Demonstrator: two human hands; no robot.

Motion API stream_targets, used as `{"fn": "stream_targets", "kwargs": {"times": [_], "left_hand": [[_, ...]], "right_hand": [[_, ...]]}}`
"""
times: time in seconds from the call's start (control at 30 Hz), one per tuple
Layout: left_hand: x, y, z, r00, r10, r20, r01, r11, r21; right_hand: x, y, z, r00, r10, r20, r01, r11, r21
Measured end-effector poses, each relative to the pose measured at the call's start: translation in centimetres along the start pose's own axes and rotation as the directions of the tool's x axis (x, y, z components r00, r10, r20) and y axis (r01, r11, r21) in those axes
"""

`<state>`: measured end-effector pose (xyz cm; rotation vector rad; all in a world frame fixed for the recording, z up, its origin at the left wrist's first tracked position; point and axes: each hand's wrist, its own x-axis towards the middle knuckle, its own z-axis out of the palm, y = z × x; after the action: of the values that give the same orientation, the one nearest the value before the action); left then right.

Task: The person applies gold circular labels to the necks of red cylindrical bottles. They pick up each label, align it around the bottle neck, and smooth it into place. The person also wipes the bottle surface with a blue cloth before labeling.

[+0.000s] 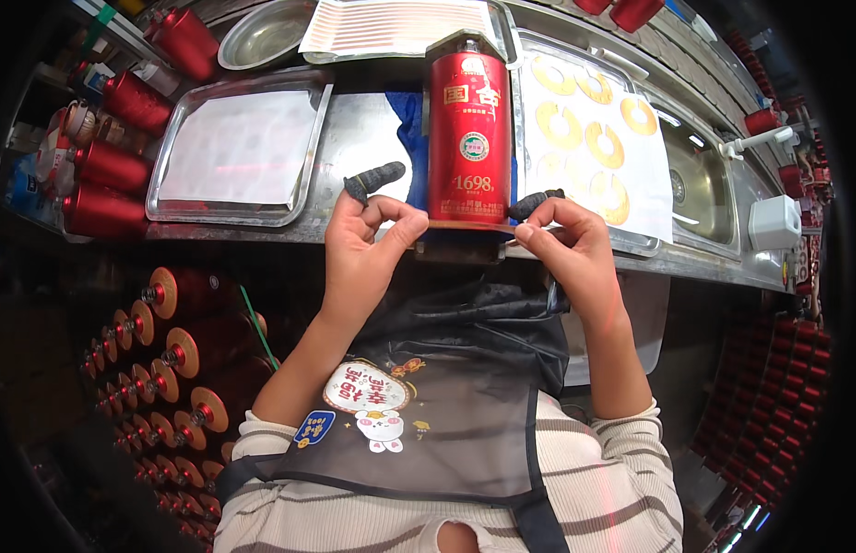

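A red cylindrical bottle (469,138) with gold lettering lies on a dark holder on the counter, its silver neck pointing away from me. Along its near end runs a thin gold edge (469,225); I cannot tell whether it is a label or the bottle's rim. At that edge's left end, my left hand (368,240) is closed, thumb against the curled fingers, its black-covered forefinger raised. My right hand (575,249) pinches thumb and finger together at the right end, a black finger cover on its forefinger too. Whatever sits between the fingertips is too small to name.
Right of the bottle, a paper-lined tray holds several gold ring labels (605,145). A metal tray (303,207) with white paper stands left. Beyond are a metal bowl (227,41) and striped sheet (400,28). Red bottles (114,166) line the left; a sink (723,189) is far right.
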<state>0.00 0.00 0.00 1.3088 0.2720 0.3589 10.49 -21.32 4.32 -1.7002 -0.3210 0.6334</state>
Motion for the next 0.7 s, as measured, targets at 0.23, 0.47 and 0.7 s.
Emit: {"fn": "stream_targets", "kwargs": {"times": [0.23, 0.47, 0.7], "left_hand": [[-0.3, -1.0, -0.1, 0.999, -0.038, -0.017, 0.038, 0.999, -0.006], [0.6, -1.2, -0.3, 1.0, 0.013, 0.022, -0.014, 0.998, 0.055], [0.6, -1.3, -0.6, 1.0, -0.008, 0.008, 0.007, 0.995, 0.101]], "right_hand": [[-0.3, 0.4, 0.6, 0.999, 0.044, -0.02, -0.044, 0.999, -0.004], [0.6, 1.1, 0.6, 0.999, 0.03, -0.029, -0.03, 1.0, 0.006], [0.6, 1.0, 0.9, 0.999, 0.036, -0.031, -0.038, 0.998, -0.044]]}}
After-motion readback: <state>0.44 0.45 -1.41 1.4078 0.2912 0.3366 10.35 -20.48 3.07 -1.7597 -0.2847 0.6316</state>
